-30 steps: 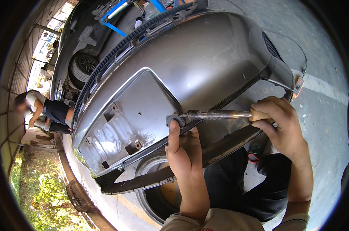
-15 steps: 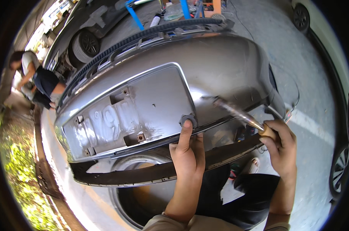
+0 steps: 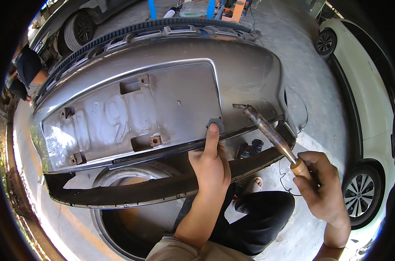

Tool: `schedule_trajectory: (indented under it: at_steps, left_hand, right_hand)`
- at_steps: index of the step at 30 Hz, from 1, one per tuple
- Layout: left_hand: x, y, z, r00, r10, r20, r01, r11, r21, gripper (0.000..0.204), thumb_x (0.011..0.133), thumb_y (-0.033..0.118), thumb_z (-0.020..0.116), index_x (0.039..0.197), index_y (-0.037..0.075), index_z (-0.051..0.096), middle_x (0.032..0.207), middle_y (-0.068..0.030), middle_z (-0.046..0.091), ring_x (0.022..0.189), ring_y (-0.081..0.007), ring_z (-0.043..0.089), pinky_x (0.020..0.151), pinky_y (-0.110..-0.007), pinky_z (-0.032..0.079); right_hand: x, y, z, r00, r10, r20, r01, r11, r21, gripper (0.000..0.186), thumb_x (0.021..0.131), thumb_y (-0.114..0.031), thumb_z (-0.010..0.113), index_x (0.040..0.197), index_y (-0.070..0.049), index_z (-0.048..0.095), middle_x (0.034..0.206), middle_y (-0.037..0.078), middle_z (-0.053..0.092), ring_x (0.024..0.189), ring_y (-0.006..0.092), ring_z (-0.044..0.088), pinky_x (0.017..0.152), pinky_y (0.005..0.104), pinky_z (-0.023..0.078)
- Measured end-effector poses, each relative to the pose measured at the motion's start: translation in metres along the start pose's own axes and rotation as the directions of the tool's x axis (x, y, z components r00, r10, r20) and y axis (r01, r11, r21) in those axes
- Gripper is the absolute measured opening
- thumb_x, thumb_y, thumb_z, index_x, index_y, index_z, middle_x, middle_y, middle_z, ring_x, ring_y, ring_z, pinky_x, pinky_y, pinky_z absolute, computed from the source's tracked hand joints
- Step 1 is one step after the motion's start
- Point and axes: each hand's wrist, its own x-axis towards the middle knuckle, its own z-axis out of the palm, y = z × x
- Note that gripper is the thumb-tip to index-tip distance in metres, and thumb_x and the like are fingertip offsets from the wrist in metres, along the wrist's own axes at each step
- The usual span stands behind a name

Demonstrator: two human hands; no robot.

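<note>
A grey car bumper (image 3: 245, 65) lies in front of me, with a recessed plate area (image 3: 180, 87) bearing embossed marks. My left hand (image 3: 210, 165) grips its lower edge, the thumb pressing a small dark grey pad (image 3: 215, 125) at the recess's lower right corner. The fingers behind the edge are partly hidden. In my right hand (image 3: 321, 187) is a soldering iron (image 3: 271, 137) with a metal shaft and wooden handle. Its dark tip is over the bumper's surface, right of the recess; I cannot tell whether it touches.
Below the bumper lies a tire (image 3: 99, 222). A white car (image 3: 371, 104) stands at the right, a dark car's wheel (image 3: 79, 31) at the upper left. Another person (image 3: 30, 67) is at the left edge. A thin cord (image 3: 284, 180) runs over the floor near my knee.
The view has shifted, bringing more of the white car in. My right hand sits lower and the iron points more steeply. My left thumb stays on the pad.
</note>
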Motion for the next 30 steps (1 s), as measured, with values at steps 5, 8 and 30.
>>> schedule_trajectory:
  at_steps: [5,8,30]
  left_hand:
    - [0.000,0.002,-0.007,1.000,-0.012,-0.008,0.012,1.000,0.017,0.035,0.092,0.008,0.076,0.122,0.005,0.059,0.118,-0.0046,0.065,0.110,-0.0169,0.063,0.101,-0.037,0.047]
    - [-0.002,0.001,-0.003,1.000,0.013,0.001,-0.013,1.000,0.024,0.035,0.092,0.009,0.077,0.122,0.005,0.059,0.118,-0.0048,0.065,0.110,-0.0167,0.062,0.099,-0.037,0.047]
    - [-0.001,-0.018,0.028,0.999,0.032,-0.033,-0.026,0.985,0.168,0.020,0.096,0.008,0.071,0.111,-0.001,0.063,0.106,-0.0077,0.068,0.096,-0.0204,0.065,0.084,-0.041,0.052]
  right_hand:
    - [-0.004,0.002,0.018,0.995,0.006,-0.095,0.007,0.991,0.133,0.042,0.086,0.004,0.070,0.124,0.002,0.054,0.085,0.010,0.065,0.072,0.0170,0.061,0.066,0.0295,0.049]
    - [0.003,0.004,0.028,0.988,0.128,-0.082,-0.096,0.946,0.311,0.037,0.086,0.003,0.073,0.119,0.002,0.057,0.081,0.003,0.063,0.073,0.0111,0.060,0.066,0.0261,0.048]
    - [0.154,0.008,0.057,0.969,0.103,0.224,-0.211,0.815,0.540,0.026,0.086,-0.008,0.077,0.095,0.002,0.055,0.074,0.009,0.066,0.063,0.0148,0.070,0.045,0.0271,0.050]
